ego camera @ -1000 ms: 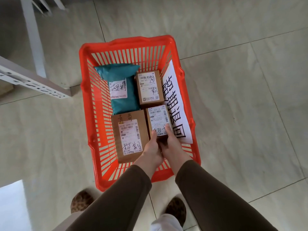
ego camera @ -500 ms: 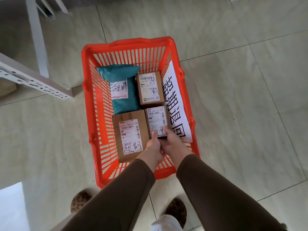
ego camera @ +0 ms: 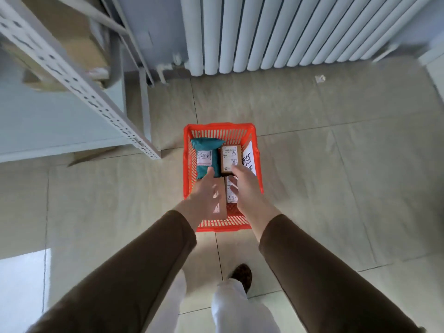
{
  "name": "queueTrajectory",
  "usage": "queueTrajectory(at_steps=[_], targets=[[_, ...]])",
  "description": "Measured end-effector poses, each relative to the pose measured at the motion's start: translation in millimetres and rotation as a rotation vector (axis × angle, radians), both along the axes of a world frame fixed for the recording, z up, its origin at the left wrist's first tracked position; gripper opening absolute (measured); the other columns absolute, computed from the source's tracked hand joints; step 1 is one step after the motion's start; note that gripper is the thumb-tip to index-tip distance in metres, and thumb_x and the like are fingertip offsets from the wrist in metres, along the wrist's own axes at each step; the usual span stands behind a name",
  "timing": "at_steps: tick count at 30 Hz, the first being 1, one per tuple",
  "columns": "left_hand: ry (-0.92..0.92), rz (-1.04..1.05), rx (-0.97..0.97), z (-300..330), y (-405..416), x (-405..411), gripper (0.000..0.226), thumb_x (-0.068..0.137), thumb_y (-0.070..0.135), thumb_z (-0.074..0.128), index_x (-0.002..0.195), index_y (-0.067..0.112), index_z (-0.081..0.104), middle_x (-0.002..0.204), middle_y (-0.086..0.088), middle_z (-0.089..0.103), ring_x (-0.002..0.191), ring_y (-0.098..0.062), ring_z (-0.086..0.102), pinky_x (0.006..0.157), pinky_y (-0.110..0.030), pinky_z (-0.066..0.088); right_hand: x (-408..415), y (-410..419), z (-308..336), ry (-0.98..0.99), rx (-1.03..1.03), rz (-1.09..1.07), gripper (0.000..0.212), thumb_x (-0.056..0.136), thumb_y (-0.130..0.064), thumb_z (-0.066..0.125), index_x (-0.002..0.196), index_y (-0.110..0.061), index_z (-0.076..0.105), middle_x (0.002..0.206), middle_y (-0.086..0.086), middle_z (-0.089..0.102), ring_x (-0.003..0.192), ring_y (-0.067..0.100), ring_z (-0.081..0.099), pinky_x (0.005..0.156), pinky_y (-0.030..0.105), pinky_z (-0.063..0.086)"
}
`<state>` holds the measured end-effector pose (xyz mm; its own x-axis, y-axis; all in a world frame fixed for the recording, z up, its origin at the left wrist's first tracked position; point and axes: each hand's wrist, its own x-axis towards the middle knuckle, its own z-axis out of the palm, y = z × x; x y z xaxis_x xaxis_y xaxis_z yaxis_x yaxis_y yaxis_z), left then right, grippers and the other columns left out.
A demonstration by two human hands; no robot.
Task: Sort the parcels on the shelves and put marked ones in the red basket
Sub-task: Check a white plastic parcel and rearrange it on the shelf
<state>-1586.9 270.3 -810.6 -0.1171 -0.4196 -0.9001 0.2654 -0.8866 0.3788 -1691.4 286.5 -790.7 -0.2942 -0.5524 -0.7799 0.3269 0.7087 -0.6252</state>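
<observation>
Both our hands hover released over the red basket (ego camera: 257,174) — left hand (ego camera: 204,198) and right hand (ego camera: 245,186) grasp nothing, with four labelled parcels inside.

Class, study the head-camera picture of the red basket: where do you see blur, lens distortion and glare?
Head view: motion blur smears the left hand, the right hand and the parcel labels in the red basket; the wide lens bends the radiator and shelf rail outward; bright glare lies on the floor at lower left.
</observation>
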Motion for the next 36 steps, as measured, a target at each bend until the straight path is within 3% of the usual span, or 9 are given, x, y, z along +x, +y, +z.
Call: queueTrajectory(at_steps=[2, 4, 7, 10, 15, 18, 24, 31, 36], targets=[[0.023, -0.022, -0.141, 74.9, -4.5, 24.4, 0.03, 0.111, 0.041, 0.046, 0.116, 0.017, 0.063, 0.112, -0.004, 0.069, 0.111, -0.019, 0.063, 0.113, -0.04, 0.042, 19.4, -11.4, 70.9, 0.128, -0.102, 0.119, 0.02, 0.104, -0.025, 0.059, 0.12, -0.018, 0.067, 0.117, 0.002, 0.07, 0.114, 0.023, 0.067, 0.092, 0.037, 0.053], [0.032, -0.025, -0.317, 144.9, -6.0, 52.9, 0.028, 0.111, 0.034, 0.047, 0.122, 0.013, 0.062, 0.118, -0.009, 0.069, 0.114, -0.02, 0.064, 0.106, -0.038, 0.046, 40.4, -20.5, 141.8, 0.207, -0.211, 0.231, 0.016, 0.103, -0.022, 0.06, 0.116, -0.016, 0.068, 0.125, 0.01, 0.069, 0.12, 0.027, 0.066, 0.103, 0.045, 0.051], [-0.083, 0.008, -0.496, 243.3, -0.8, 109.2, 0.018, 0.108, 0.026, 0.056, 0.121, 0.017, 0.062, 0.109, 0.0, 0.069, 0.108, -0.016, 0.064, 0.09, -0.03, 0.048, 76.0, -26.1, 240.5, 0.226, -0.338, 0.319, 0.018, 0.099, -0.022, 0.066, 0.116, -0.016, 0.07, 0.118, 0.004, 0.072, 0.11, 0.022, 0.07, 0.094, 0.038, 0.054], [-0.175, 0.081, -0.631, 320.3, 8.5, 175.9, 0.027, 0.105, 0.024, 0.061, 0.128, 0.011, 0.064, 0.117, -0.006, 0.071, 0.113, -0.022, 0.066, 0.096, -0.035, 0.051, 118.3, -25.4, 322.4, 0.2, -0.448, 0.491, 0.022, 0.101, -0.021, 0.065, 0.121, -0.012, 0.07, 0.105, -0.005, 0.073, 0.095, 0.014, 0.07, 0.079, 0.025, 0.052], [-0.283, 0.195, -0.777, 418.9, 43.7, 299.0, 0.019, 0.105, 0.021, 0.061, 0.121, 0.012, 0.067, 0.114, -0.007, 0.072, 0.109, -0.022, 0.069, 0.101, -0.039, 0.053, 220.8, -18.3, 417.9, 0.178, -0.6, 0.722, 0.021, 0.102, -0.027, 0.064, 0.117, -0.014, 0.07, 0.111, 0.0, 0.074, 0.09, 0.009, 0.069, 0.083, 0.026, 0.052], [-0.359, 0.245, -0.816, 452.1, 69.5, 382.2, 0.014, 0.105, 0.019, 0.061, 0.117, 0.014, 0.067, 0.11, -0.005, 0.071, 0.105, -0.021, 0.068, 0.103, -0.04, 0.052, 298.3, -9.4, 453.5, 0.176, -0.67, 0.795, 0.017, 0.102, -0.024, 0.064, 0.115, -0.015, 0.071, 0.11, 0.004, 0.075, 0.092, 0.012, 0.07, 0.09, 0.034, 0.054], [-0.495, 0.277, -0.863, 495.0, 115.1, 552.8, 0.019, 0.105, 0.021, 0.062, 0.121, 0.01, 0.066, 0.104, -0.003, 0.071, 0.098, -0.018, 0.069, 0.105, -0.041, 0.051, 457.6, 13.0, 491.8, 0.13, -0.782, 0.907, 0.012, 0.099, -0.023, 0.065, 0.109, -0.024, 0.073, 0.11, 0.005, 0.076, 0.094, 0.012, 0.068, 0.093, 0.036, 0.054], [-0.567, 0.419, -0.869, 514.7, 142.7, 706.8, 0.015, 0.104, 0.021, 0.064, 0.116, 0.015, 0.07, 0.108, -0.005, 0.074, 0.098, -0.016, 0.07, 0.1, -0.039, 0.052, 608.3, 21.8, 509.9, 0.072, -0.824, 1.018, 0.016, 0.102, -0.016, 0.061, 0.116, -0.014, 0.071, 0.115, 0.015, 0.074, 0.091, 0.012, 0.067, 0.07, 0.011, 0.051], [-0.576, 0.48, -0.87, 516.0, 122.8, 789.9, 0.008, 0.104, 0.021, 0.064, 0.107, 0.02, 0.071, 0.092, 0.007, 0.077, 0.094, -0.015, 0.072, 0.097, -0.035, 0.054, 697.1, -2.8, 509.8, 0.014, -0.84, 1.04, 0.018, 0.102, -0.01, 0.061, 0.118, -0.006, 0.07, 0.107, 0.014, 0.07, 0.093, 0.013, 0.062, 0.068, 0.008, 0.051]])
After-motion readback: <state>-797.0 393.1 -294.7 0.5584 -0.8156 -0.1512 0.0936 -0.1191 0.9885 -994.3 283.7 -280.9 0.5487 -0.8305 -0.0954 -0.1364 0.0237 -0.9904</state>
